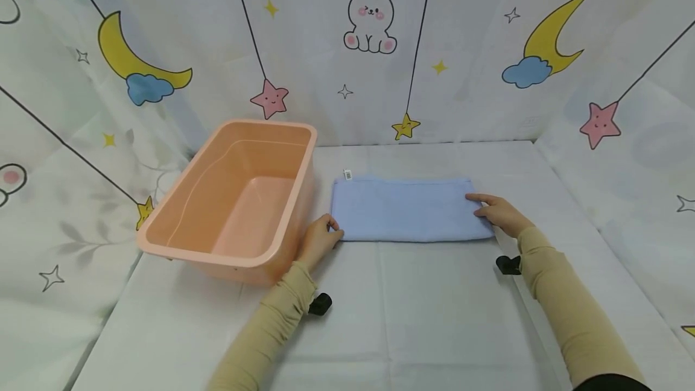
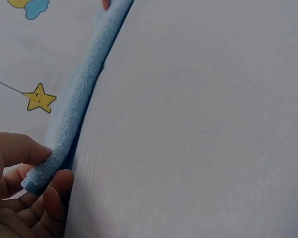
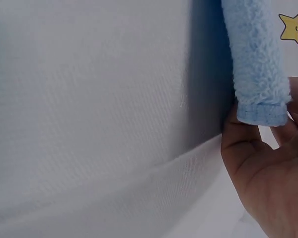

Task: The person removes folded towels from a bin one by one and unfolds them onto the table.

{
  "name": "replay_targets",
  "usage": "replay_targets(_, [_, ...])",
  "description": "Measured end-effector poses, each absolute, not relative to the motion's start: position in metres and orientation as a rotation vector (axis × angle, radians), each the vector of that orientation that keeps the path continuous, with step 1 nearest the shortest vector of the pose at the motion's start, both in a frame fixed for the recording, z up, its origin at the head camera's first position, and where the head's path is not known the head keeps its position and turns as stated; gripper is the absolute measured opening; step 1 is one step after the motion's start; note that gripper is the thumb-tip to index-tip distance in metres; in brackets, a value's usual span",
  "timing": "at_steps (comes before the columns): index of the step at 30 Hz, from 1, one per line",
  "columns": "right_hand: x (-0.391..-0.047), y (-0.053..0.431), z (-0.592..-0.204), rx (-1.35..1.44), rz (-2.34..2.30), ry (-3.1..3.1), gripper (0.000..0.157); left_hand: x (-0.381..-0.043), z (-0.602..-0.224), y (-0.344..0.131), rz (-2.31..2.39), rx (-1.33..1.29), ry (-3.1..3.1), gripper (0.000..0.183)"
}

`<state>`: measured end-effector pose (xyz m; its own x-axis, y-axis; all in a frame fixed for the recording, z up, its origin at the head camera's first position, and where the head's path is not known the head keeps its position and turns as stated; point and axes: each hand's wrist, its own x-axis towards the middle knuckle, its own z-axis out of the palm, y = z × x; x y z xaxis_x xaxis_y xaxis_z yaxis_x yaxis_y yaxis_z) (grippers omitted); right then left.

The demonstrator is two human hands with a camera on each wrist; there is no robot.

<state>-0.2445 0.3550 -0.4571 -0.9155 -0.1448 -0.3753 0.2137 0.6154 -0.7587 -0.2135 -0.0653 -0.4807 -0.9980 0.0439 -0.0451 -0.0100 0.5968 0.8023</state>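
Observation:
A light blue folded towel [image 1: 404, 210], long side toward me, lies on the white-covered table with a small white tag at its far left corner. At its near left corner my left hand [image 1: 320, 239] pinches the fabric; the left wrist view shows the thumb [image 2: 27, 149] above the fuzzy folded edge and fingers [image 2: 64, 181] below. My right hand [image 1: 502, 215] holds the right end, index finger stretched along the top. In the right wrist view the towel's stitched end [image 3: 262, 113] sits between thumb and fingers, the fingers partly hidden behind it.
A peach plastic basin [image 1: 260, 261] stands left of the towel, close beside my left hand and forearm, with nothing inside. White fabric printed with moons, stars and a rabbit [image 1: 371, 14] hangs along the back and both sides of the table [image 1: 434, 318].

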Motion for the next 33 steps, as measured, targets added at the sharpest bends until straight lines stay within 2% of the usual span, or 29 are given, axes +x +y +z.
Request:
replay_targets(6, [-0.249,0.353,-0.449,0.047,-1.135,2.469,0.057,-0.212,-0.473,-0.066,1.01,0.207,2.845,0.013])
replay_targets(11, [-0.257,0.346,-0.446,0.058,-1.09,2.505,0.056,-0.221,-0.468,-0.06,0.842,0.177,2.872,0.015])
replay_targets(19, [-0.268,0.342,-0.451,0.094,-1.187,2.514,0.053,-0.252,-0.467,-0.042,0.931,0.068,2.868,0.023])
replay_targets(33, [-0.291,0.329,-0.454,0.216,-1.295,2.551,0.05,-0.306,-0.462,-0.031,1.014,0.053,2.851,0.027])
